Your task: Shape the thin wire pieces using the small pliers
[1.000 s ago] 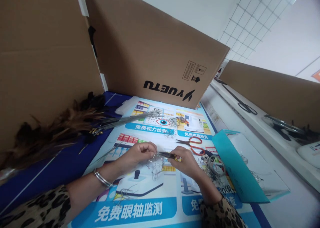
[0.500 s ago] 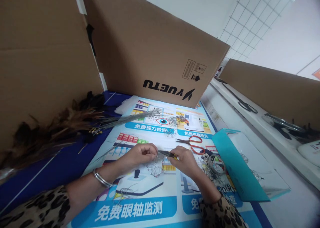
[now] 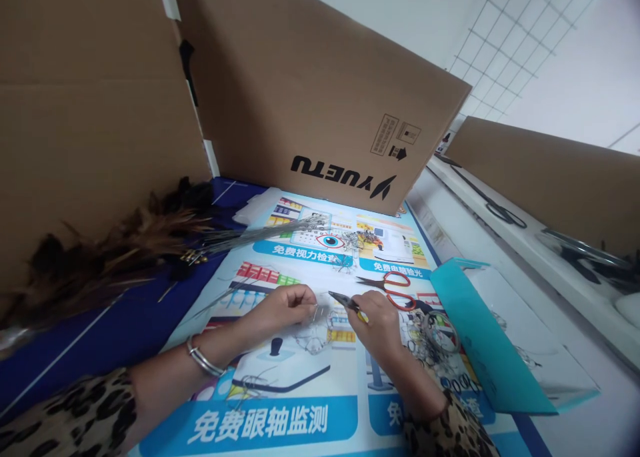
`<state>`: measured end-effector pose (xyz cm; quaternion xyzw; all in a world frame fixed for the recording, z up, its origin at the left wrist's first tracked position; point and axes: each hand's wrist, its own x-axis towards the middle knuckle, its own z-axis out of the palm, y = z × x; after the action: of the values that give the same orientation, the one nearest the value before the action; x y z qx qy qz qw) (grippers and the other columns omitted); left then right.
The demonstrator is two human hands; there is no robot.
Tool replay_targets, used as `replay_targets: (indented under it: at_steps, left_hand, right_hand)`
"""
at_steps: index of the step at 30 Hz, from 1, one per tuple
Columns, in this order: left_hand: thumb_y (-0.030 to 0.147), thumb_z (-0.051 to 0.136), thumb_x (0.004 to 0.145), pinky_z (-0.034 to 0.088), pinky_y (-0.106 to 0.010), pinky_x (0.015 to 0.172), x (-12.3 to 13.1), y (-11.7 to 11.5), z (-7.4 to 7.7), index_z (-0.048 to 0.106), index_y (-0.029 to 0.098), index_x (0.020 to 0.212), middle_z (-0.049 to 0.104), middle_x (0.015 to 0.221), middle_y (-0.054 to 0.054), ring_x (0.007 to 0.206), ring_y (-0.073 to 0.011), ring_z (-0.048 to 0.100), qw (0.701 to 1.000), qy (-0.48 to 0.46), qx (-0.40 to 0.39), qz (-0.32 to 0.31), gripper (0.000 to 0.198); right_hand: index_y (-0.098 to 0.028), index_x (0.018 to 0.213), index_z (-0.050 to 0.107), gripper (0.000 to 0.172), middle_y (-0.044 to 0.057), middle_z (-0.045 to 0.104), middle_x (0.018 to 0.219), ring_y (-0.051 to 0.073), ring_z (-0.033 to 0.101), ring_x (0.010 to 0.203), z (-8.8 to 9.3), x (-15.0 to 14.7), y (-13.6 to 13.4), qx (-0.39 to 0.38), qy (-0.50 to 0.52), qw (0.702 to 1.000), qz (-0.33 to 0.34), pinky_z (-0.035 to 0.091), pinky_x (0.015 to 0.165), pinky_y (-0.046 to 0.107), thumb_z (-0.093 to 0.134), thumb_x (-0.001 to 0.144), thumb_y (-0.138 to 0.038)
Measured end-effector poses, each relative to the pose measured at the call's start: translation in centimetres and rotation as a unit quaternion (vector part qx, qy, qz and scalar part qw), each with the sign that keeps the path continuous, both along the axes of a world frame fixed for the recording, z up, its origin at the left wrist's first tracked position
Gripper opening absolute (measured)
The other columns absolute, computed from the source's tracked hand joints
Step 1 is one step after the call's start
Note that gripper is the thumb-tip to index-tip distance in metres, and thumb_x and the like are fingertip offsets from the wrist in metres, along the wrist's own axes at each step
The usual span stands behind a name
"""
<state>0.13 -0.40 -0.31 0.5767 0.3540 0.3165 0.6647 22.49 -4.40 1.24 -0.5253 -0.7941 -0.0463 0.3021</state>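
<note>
My left hand (image 3: 284, 307) is closed in a pinch on a thin bent wire piece (image 3: 316, 323) that hangs down over the printed poster (image 3: 280, 417). My right hand (image 3: 380, 323) is closed around small pliers (image 3: 344, 301) with a yellow-tipped handle; their dark jaws point up and left, a little apart from the wire. A silver bangle (image 3: 204, 358) sits on my left wrist. Both sleeves are leopard print.
Red-handled scissors (image 3: 393, 289) lie just beyond my right hand. A tangle of wire rings (image 3: 430, 337) lies to its right, beside a teal folder (image 3: 480, 340). A bundle of straight wires (image 3: 260, 233) and brown feathers (image 3: 110, 257) lie at the left. Cardboard boxes (image 3: 310, 97) wall the back.
The pliers' jaws have come away from the wire and tilted upward. My right hand shifted slightly right. My left hand keeps its pinch on the wire.
</note>
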Motion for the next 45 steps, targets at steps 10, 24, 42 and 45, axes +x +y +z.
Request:
replay_targets:
  at_steps: [10, 24, 42, 45]
  left_hand:
    - [0.025, 0.054, 0.073, 0.03, -0.02, 0.049, 0.1, 0.0, -0.3, 0.049, 0.017, 0.068, 0.047, 0.058, 0.004, 0.052, -0.0091, 0.042, 0.998, 0.038, 0.056, -0.011, 0.011]
    - [0.025, 0.055, 0.076, 0.028, -0.02, 0.047, 0.1, 0.0, -1.2, 0.051, 0.017, 0.07, 0.045, 0.057, 0.005, 0.051, -0.0084, 0.038, 0.993, 0.063, 0.098, -0.001, 0.011]
    - [0.024, 0.054, 0.075, 0.029, -0.018, 0.047, 0.2, 0.0, -1.1, 0.051, 0.016, 0.074, 0.042, 0.06, 0.007, 0.052, -0.0075, 0.037, 0.983, 0.113, 0.143, 0.019, 0.009]
    - [0.024, 0.055, 0.075, 0.029, -0.018, 0.047, 0.2, 0.0, -1.2, 0.05, 0.016, 0.074, 0.042, 0.06, 0.007, 0.053, -0.0075, 0.038, 0.983, 0.113, 0.142, 0.019, 0.009]
  right_hand:
    - [-0.02, 0.085, 0.062, 0.011, 0.005, 0.059, 0.074, 0.018, 0.054, 0.076, 0.0, -0.1, -0.7, 0.01, -0.014, 1.0, 0.024, 0.042, 0.069, 0.03, 0.051, 0.082, -0.018]
    - [-0.019, 0.082, 0.061, 0.012, 0.005, 0.054, 0.07, 0.018, 0.047, 0.071, 1.1, -0.1, -1.4, 0.021, -0.124, 0.992, 0.003, 0.036, 0.066, 0.031, 0.049, 0.084, -0.019]
    - [-0.019, 0.085, 0.06, 0.01, 0.003, 0.051, 0.07, 0.017, 0.043, 0.069, 0.9, 0.2, -1.5, 0.053, -0.202, 0.978, 0.013, 0.034, 0.065, 0.032, 0.051, 0.084, -0.019]
    - [-0.019, 0.086, 0.06, 0.01, 0.003, 0.051, 0.071, 0.017, 0.043, 0.069, 0.9, 0.3, -1.4, 0.054, -0.204, 0.977, 0.013, 0.033, 0.064, 0.032, 0.05, 0.085, -0.02]
